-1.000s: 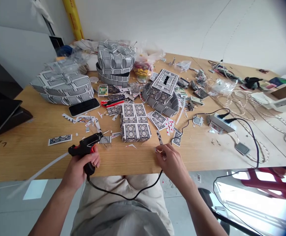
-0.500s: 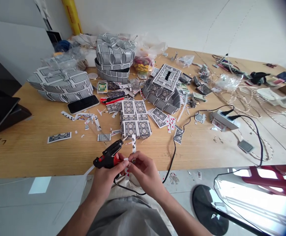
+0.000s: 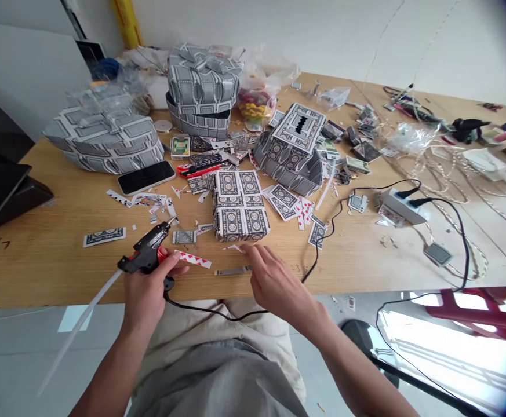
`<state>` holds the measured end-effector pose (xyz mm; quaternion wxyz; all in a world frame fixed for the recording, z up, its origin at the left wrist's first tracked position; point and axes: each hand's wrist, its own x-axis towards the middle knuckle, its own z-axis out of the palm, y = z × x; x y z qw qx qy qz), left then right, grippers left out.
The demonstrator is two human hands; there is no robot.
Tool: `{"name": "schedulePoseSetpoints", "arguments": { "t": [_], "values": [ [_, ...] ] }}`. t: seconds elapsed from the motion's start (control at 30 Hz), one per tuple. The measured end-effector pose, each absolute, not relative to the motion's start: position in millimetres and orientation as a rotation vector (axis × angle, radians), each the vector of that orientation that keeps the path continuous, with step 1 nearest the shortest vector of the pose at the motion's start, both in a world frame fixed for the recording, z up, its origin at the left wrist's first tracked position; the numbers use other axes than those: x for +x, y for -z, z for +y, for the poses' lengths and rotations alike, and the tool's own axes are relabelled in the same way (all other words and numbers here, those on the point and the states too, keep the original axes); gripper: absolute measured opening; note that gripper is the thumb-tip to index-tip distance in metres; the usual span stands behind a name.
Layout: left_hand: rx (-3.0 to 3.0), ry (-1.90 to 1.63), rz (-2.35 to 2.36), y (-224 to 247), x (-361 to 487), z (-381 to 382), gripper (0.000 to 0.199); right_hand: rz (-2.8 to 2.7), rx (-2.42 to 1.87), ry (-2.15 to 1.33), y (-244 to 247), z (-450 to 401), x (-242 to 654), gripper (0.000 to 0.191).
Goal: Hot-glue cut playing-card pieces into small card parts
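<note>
My left hand point(image 3: 150, 284) is wrapped round a black and red hot glue gun point(image 3: 148, 249), with a long clear glue stick point(image 3: 76, 327) trailing from its rear. Between the thumb and fingers of the same hand is a card strip with red marks point(image 3: 195, 259). My right hand point(image 3: 274, 278) is over the table, fingers bent and pointing down beside a small white scrap point(image 3: 234, 248); whether they pinch anything is hidden. A narrow grey strip point(image 3: 232, 271) lies by those fingers. Just beyond is a flat box covered in playing cards point(image 3: 240, 205).
Card-covered boxes point(image 3: 109, 142) and a phone point(image 3: 146, 178) stand or lie at the back left. Another card box point(image 3: 298, 130) sits behind the flat one. The black cord point(image 3: 333, 226) runs to a power strip point(image 3: 404, 205) on the right. Card scraps are scattered around.
My hands have moved apart. The left went leftward with the glue gun and the red-marked strip; the right moved forward to the table. The strip that leaned by the flat box is no longer upright there.
</note>
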<state>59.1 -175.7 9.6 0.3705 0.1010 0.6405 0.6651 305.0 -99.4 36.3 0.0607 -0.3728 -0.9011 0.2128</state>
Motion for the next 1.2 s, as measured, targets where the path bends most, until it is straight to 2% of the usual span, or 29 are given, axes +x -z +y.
{"name": "schedulePoseSetpoints", "arguments": {
  "t": [0.07, 0.2, 0.4, 0.57, 0.67, 0.77, 0.9, 1.07, 1.2],
  "values": [
    [0.307, -1.675, 1.679, -6.2, 56.2, -179.3, 0.040, -2.744, -1.102, -0.526, -34.5, -96.2, 305.1, 0.057],
    [0.397, -1.582, 1.756, 1.4, 51.4, -189.1, 0.039, -2.720, -0.907, -0.482, -23.2, -100.8, 305.7, 0.034],
    [0.522, -1.439, 1.930, -0.6, 46.0, -193.4, 0.041, -2.583, -0.612, -0.455, 4.9, -120.1, 299.6, 0.039],
    [0.589, -1.440, 2.061, -8.6, 40.3, -199.9, 0.040, -2.572, -0.661, -0.420, 19.2, -122.1, 290.7, 0.043],
    [0.591, -1.438, 1.940, -14.0, 44.6, -213.1, 0.037, -2.557, -0.671, -0.419, 22.1, -123.4, 288.9, 0.046],
    [0.699, -1.224, 1.771, -20.2, 54.7, -228.1, 0.041, -2.535, -0.711, -0.378, 22.9, -126.9, 288.9, 0.046],
    [0.824, -0.916, 1.808, -26.4, 62.3, -236.4, 0.049, -2.537, -0.714, -0.355, 23.9, -129.0, 289.8, 0.045],
    [0.932, -0.755, 1.892, -32.2, 61.6, -228.8, 0.058, -2.501, -0.666, -0.374, 25.9, -127.5, 290.9, 0.044],
    [0.988, -0.686, 1.902, -32.0, 61.3, -222.4, 0.056, -2.463, -0.675, -0.365, 27.9, -127.8, 290.9, 0.042]
  ]
}}
